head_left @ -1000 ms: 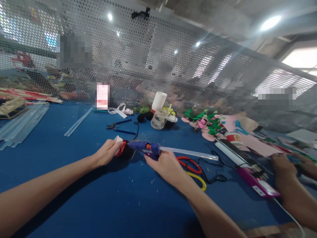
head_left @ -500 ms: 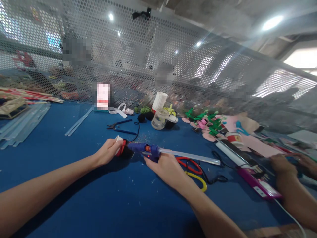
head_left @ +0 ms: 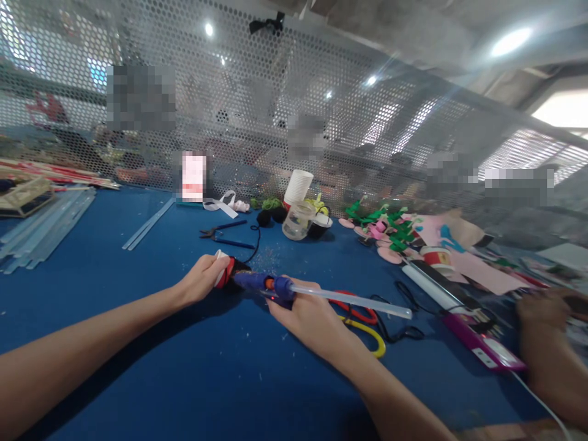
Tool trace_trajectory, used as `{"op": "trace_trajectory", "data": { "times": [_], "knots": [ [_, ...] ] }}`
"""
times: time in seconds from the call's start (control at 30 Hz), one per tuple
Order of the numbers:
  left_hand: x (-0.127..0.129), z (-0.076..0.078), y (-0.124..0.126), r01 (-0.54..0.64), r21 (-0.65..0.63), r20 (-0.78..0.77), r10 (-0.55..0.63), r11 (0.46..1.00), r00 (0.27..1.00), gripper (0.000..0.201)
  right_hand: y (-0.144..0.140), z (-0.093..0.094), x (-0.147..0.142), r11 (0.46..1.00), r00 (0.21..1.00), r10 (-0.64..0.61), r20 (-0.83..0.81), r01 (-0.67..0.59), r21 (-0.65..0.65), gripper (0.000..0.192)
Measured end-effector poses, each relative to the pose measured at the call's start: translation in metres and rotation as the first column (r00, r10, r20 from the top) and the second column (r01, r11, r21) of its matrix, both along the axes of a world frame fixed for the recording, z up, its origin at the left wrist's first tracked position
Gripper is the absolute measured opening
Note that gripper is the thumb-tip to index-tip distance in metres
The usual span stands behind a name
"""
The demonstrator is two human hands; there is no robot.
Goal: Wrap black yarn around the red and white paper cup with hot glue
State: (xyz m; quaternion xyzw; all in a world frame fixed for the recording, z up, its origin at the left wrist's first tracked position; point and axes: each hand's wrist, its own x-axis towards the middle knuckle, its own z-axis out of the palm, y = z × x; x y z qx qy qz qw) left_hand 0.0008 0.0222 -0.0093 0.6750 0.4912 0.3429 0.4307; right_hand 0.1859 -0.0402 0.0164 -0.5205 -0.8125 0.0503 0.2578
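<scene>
Glue gun (head_left: 261, 282) nozzle meets red-black piece (head_left: 228, 273) (blue table (head_left: 138, 306) open leftward).

Matt blue plastic glue gun (head_left: 261, 282), translucent glue stick (head_left: 353, 299), perforated metal screen (head_left: 275, 110)

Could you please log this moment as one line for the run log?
left hand: holds red-white piece | right hand: grips glue gun, nozzle at piece | scissors beside right hand

You're in a shared craft workshop: a blue worktable (head_left: 138, 343), a perforated metal screen (head_left: 275, 110) at twelve o'clock, foam cutouts (head_left: 390, 229) at two o'clock, glue sticks (head_left: 41, 223) at ten.
</scene>
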Motion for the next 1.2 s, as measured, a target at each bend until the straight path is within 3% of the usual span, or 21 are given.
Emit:
{"op": "trace_trajectory", "data": {
  "times": [0.43,1.03,1.2],
  "knots": [
    [0.0056,0.0057,-0.003,-0.067,-0.073,0.053,0.071,0.995,0.996,0.031,-0.0067,0.0087,-0.0026,0.991,0.998,0.063,-0.003,-0.063,-0.116,0.007],
    [0.0076,0.0071,-0.0034,-0.097,-0.107,0.066,0.105,0.989,0.992,0.029,-0.0059,0.0062,-0.0014,0.993,0.997,0.079,0.015,-0.077,-0.086,0.007],
    [0.0056,0.0062,-0.0035,-0.072,-0.068,0.044,0.075,0.995,0.996,0.031,-0.0025,0.0029,-0.0005,0.998,0.999,0.032,0.003,-0.032,-0.048,0.008]
  ]
}}
